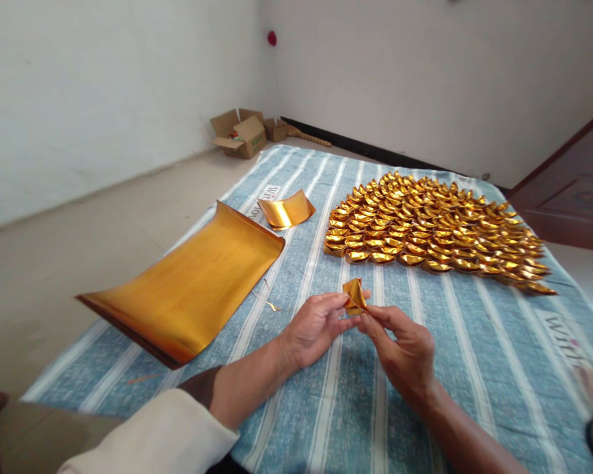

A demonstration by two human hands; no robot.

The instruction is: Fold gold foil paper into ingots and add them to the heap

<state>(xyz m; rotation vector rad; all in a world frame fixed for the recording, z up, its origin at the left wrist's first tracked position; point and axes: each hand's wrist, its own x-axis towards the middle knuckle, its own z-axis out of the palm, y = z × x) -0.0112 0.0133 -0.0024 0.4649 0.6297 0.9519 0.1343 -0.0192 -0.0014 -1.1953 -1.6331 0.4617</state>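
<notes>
I'm pinching one small folded gold paper (354, 295) between both hands, held just above the striped blue cloth (326, 408). My left hand (312, 328) is gripping its left edge with thumb and fingers closed on it. My right hand (403, 349) is nipping its lower right corner, fingertips tight on the fold. One stack of large gold sheets (188, 289) is lying to my left, edges curling up. One smaller curled gold sheet (286, 210) is sitting beyond it. One big patch of finished gold folded pieces (435, 227) is spreading out in rows ahead, too many to count. Two open cardboard boxes (250, 131) are sitting in the far corner.
</notes>
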